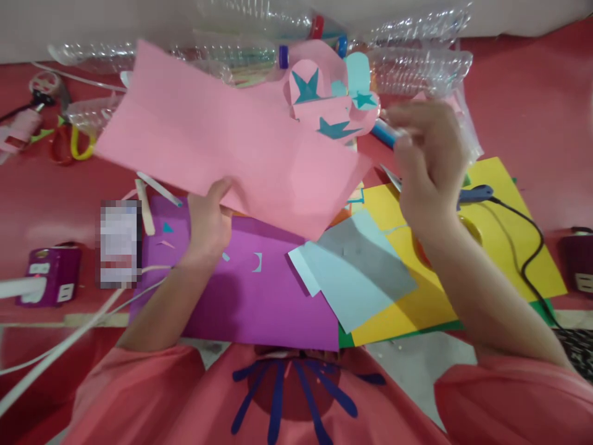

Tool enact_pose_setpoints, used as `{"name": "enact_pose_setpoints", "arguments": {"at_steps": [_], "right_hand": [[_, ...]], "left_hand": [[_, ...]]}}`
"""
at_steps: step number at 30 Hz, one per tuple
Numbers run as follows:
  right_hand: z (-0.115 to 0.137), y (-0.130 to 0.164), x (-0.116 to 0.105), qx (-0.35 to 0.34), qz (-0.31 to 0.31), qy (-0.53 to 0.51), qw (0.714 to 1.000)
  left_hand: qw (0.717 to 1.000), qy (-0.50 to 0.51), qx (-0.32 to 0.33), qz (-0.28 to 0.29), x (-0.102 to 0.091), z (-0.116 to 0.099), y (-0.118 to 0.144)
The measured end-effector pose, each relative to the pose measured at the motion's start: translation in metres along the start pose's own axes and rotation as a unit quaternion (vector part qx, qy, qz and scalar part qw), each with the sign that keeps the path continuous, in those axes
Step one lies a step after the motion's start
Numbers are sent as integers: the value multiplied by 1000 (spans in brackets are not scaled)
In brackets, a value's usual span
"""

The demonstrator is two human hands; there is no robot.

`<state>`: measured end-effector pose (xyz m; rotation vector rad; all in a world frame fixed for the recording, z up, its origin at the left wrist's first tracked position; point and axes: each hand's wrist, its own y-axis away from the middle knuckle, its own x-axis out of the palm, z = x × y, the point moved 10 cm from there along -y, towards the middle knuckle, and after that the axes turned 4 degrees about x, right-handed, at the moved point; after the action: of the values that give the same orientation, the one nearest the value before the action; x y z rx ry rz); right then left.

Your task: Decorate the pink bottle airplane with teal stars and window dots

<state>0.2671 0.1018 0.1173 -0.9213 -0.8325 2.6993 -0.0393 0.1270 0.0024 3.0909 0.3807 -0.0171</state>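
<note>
A large sheet of pink paper (222, 142) is lifted above the table, tilted. My left hand (210, 219) grips its near edge, thumb on top and the other fingers hidden below. Behind the sheet stand rolled pink paper pieces (319, 111) with teal paper stars on them. My right hand (428, 154) is raised right of these pieces, fingers pinched together. A blue stick-like thing (384, 133) shows at its fingertips; whether the hand holds it, I cannot tell. Under this hand a pointed metal blade (390, 177) pokes out.
Purple paper (278, 296), pale blue paper (365, 272) and yellow paper (514, 247) cover the front. Plastic bottles (417, 68) line the back. At left are scissors (71, 142), a pink glue gun (21, 130) and a power socket box (49, 275). A black cord (532, 247) runs right.
</note>
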Motion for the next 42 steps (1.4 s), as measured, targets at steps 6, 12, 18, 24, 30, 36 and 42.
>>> {"name": "enact_pose_setpoints", "arguments": {"at_steps": [6,12,18,24,30,36,42], "right_hand": [[-65,-19,82,75,144,180,970],[-77,12,125,119,229,203,945],[-79,-12,139,123,221,70,965],[-78,26,112,357,132,-245,892],[-70,89,104,496,161,-330,787],[-84,94,85,490,9,-346,800],[-52,97,120,473,213,-429,739]], "left_hand": [[997,42,66,-27,31,0,-22],[997,15,69,-21,31,17,-23],[998,16,59,-12,28,24,-28],[994,5,91,56,42,14,-21],[991,23,89,93,60,-4,2],[962,-108,183,171,77,-18,33],[910,-196,190,312,105,-1,72]]}}
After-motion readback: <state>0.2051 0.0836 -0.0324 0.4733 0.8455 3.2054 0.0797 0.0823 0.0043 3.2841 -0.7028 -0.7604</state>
